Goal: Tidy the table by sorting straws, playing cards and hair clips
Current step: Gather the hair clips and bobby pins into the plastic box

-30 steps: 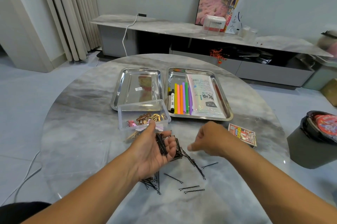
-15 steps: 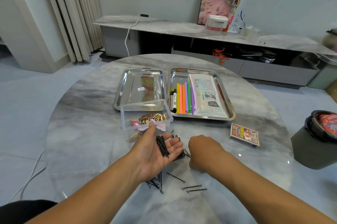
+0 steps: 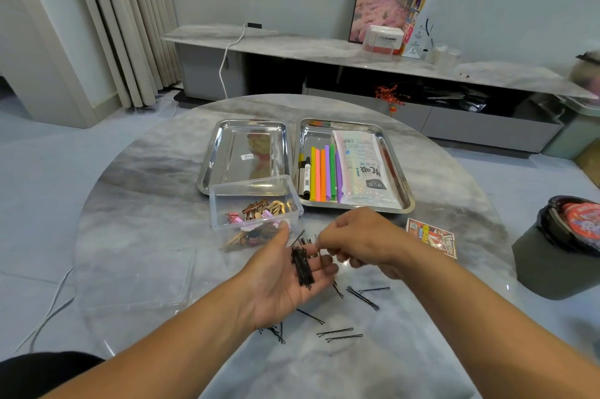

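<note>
Since half a second ago the right hand point(image 3: 363, 242) has lifted off the tabletop and swung toward the left hand point(image 3: 285, 278), so its curled fingertips now meet the left fingertips at frame centre; the left hand has stayed palm-up in the same place.

At the left of the frame a clear plastic lid point(image 3: 136, 278) lies flat on the round marble table point(image 3: 146, 190). Above centre-left sits an empty steel tray point(image 3: 211, 168), and touching its near edge is a clear plastic box point(image 3: 224, 203) holding brown, gold and pink hair clips point(image 3: 259, 213).

The left hand lies open, fingers gently spread, cradling a bundle of black bobby pins point(image 3: 302, 265) across the base of its fingers; the bundle's long axis runs from the upper part of the palm down toward the lower right. The right hand's fingers are curled and pressed together as if pinching; whether a pin sits between them I cannot tell.

Loose bobby pins point(image 3: 339, 333) are scattered on the table below both hands, most lying nearly level left to right, a few slanting down to the right.

Upper centre-right, a second steel tray point(image 3: 407, 194) holds coloured straws point(image 3: 321, 174) side by side, their length running away from the viewer, beside a packet of straws point(image 3: 360, 171). At right lies a pack of playing cards point(image 3: 431, 237), angled, near a dark bin point(image 3: 552, 262).
</note>
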The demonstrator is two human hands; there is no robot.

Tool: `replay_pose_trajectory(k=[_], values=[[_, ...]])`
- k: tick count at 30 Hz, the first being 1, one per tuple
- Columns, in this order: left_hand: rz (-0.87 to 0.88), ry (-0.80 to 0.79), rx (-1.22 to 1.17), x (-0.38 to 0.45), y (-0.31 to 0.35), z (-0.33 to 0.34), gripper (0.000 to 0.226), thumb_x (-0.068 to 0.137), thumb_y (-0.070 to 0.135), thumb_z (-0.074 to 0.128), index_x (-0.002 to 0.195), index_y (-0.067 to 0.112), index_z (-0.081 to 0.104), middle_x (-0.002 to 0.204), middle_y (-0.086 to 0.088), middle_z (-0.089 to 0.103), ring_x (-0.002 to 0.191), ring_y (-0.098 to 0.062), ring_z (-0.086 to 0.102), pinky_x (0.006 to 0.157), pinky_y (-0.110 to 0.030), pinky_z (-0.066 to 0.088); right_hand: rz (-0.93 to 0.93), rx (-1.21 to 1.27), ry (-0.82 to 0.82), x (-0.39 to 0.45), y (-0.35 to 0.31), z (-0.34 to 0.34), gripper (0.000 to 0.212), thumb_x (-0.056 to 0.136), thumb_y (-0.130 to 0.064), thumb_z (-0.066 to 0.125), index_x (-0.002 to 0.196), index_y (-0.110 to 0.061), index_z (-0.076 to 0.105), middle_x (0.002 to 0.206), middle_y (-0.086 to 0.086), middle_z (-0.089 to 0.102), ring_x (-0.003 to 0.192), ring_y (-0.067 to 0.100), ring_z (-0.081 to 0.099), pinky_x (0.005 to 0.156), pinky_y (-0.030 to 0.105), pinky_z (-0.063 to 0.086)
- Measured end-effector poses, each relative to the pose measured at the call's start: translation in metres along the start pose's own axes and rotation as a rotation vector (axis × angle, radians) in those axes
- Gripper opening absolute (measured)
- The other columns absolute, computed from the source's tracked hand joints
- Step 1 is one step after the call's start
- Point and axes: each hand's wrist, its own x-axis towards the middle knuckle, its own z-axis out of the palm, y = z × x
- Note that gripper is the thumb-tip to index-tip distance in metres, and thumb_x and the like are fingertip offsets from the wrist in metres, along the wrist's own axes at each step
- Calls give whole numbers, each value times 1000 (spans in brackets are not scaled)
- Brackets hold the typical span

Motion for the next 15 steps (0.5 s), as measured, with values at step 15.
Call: replay_pose_trajectory(k=[15], values=[[35, 59, -21, 0, 13, -11, 54, 96, 59, 39, 104, 9, 55, 67, -7, 56, 59, -16, 56, 51, -24, 51, 311, -843, -96, -7, 23, -17, 38, 72, -34, 85, 92, -5, 69, 79, 6, 70, 68, 22, 70, 79, 37, 60]])
